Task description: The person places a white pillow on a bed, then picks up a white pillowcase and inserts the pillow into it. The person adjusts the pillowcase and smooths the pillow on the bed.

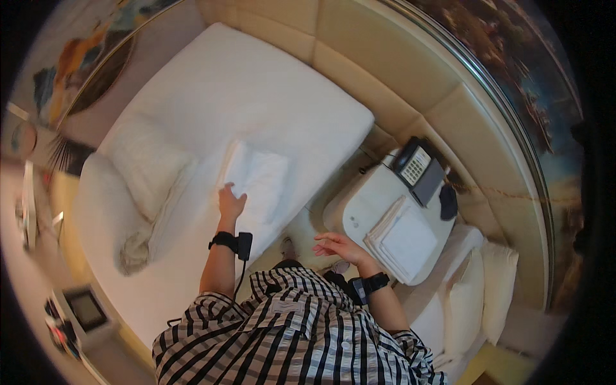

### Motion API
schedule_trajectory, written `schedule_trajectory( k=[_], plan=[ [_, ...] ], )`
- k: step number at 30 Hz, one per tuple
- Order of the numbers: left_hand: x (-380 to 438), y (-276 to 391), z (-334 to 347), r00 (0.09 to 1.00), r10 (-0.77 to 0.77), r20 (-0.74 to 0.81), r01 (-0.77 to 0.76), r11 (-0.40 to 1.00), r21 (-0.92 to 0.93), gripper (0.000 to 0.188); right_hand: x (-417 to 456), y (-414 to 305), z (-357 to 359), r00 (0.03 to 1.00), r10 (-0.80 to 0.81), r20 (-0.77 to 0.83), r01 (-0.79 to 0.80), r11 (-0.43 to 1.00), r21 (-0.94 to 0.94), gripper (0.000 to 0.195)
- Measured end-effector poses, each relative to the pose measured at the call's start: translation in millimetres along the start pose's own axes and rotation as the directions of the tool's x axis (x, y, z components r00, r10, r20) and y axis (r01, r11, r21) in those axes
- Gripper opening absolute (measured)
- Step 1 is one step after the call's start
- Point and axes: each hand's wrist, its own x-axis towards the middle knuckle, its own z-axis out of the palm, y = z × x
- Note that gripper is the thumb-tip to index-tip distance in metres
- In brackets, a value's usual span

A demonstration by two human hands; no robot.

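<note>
My left hand [232, 201] is at the near edge of a folded white cloth [263, 180] lying on the white-covered bed [269, 86]. Its thumb and fingers are spread, and I see no clear grip on the fabric. My right hand [341, 248] is in the air near the bedside table [353, 207], with nothing in it and its fingers loosely apart. On that table lies a stack of folded white linen [409, 240], close to the right hand but apart from it. Both wrists wear black strapped devices.
A telephone [415, 166], a dark folder [429, 183] and a black object [448, 203] sit on the bedside table. White pillows [149, 173] lie on the bed's left side. A second bed with pillows [481, 293] stands at right. A padded beige wall panel [375, 53] runs behind.
</note>
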Motion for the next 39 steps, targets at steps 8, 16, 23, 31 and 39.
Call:
schedule_trajectory(
  k=[8,16,23,31,39],
  plan=[
    [-59.4,78.1,67.1,0.450,0.130,0.884,0.098,0.976,-0.193,0.040,-96.1,174.5,-62.5,0.496,0.320,-0.807,0.267,0.828,0.493,0.028],
    [-105.9,171.2,74.5,0.515,0.238,0.823,0.016,0.958,-0.287,0.035,-120.4,252.0,-121.8,0.029,0.268,-0.963,-0.084,0.961,0.265,0.057],
    [-164.1,207.7,72.7,0.575,0.076,0.814,0.120,0.977,-0.175,0.031,-158.6,208.4,-187.9,0.041,0.242,-0.969,-0.210,0.951,0.229,0.073],
    [-224.6,253.6,100.0,0.495,0.003,0.869,0.239,0.961,-0.139,0.032,-167.8,195.7,-239.3,0.447,0.102,-0.889,0.260,0.936,0.238,0.033],
    [-262.8,390.9,55.7,0.128,0.552,0.824,0.820,0.408,-0.401,0.057,-214.8,47.4,-117.1,0.754,-0.597,-0.274,0.567,0.802,-0.185,0.030]
  ],
)
